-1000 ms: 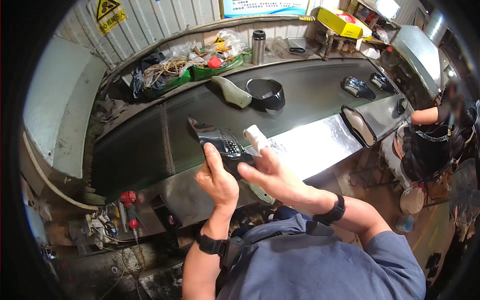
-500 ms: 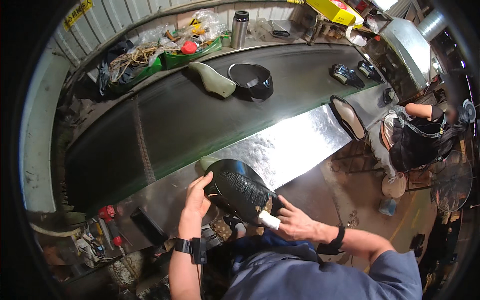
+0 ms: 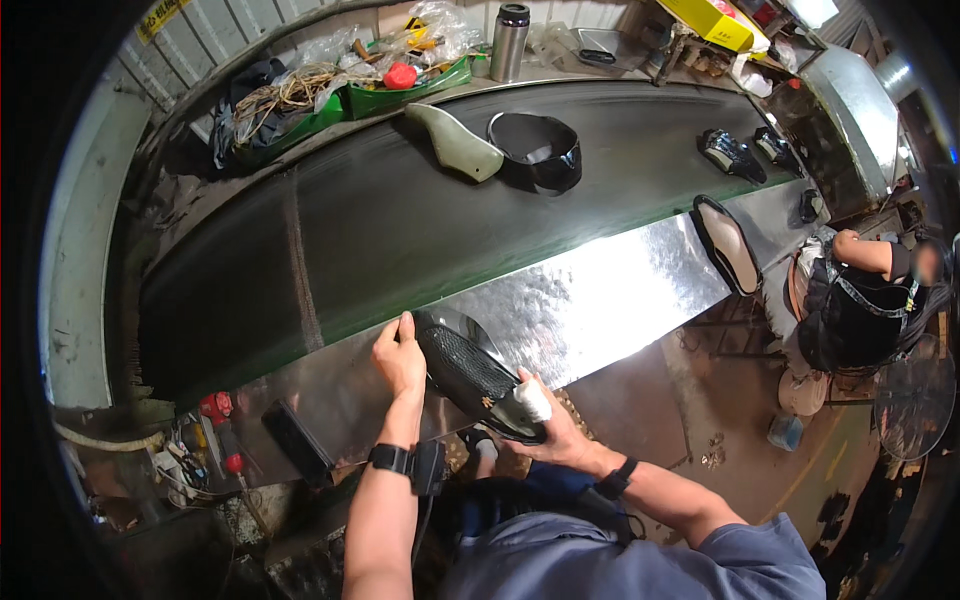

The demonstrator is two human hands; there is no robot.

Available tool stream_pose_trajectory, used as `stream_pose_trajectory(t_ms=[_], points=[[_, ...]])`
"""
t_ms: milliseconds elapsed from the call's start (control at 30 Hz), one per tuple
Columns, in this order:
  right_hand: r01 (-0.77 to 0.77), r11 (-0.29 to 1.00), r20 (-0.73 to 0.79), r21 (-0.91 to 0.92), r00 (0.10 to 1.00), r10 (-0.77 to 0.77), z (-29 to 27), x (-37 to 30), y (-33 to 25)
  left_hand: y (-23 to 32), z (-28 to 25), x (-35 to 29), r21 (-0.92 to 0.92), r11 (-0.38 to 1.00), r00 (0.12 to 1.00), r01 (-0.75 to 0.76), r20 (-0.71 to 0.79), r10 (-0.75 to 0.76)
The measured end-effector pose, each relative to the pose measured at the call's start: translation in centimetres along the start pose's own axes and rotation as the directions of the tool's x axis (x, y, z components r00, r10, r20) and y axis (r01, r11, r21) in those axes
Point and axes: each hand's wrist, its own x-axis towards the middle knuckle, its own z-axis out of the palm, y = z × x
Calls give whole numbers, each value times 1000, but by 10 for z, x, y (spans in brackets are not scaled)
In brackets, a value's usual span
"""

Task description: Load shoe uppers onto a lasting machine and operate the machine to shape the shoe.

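A black textured shoe upper point(image 3: 465, 372) is held over the near edge of the metal bench strip, its narrower end pointing toward me. At its far left edge, my left hand point(image 3: 400, 357) has its fingers pressed together against the rim; the fingertips are partly hidden. My right hand point(image 3: 562, 432) grips the near end from the right, with a white wrapping point(image 3: 532, 400) on a finger. A smooth greyish form, like a shoe last, shows inside the opening by the right thumb. Farther back on the belt lie a pale green shoe last point(image 3: 455, 145) and another black upper point(image 3: 540, 175).
A black shoe with a pale sole side up point(image 3: 728, 245) lies on the strip's right, several dark shoes point(image 3: 730, 155) beyond. Green trays of scraps point(image 3: 400, 92) and a steel flask point(image 3: 510, 45) line the back. A co-worker point(image 3: 865, 300) sits at right. A red tool point(image 3: 222, 425) is at left.
The shoe upper has turned and tilted, exposing its opening at the near end. My left hand has drawn its fingers together at the far edge. The whole view has shifted slightly.
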Motion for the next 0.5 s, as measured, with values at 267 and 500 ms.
stream_pose_trajectory(t_ms=[267,500], points=[[37,995,275,-90,961,-11,-29,1,-3,51,0,-21,394,918,976,35,182,-115],[67,995,365,-70,930,-37,-32,5,10,39,11,-24,415,910,992,1,113,-52]])
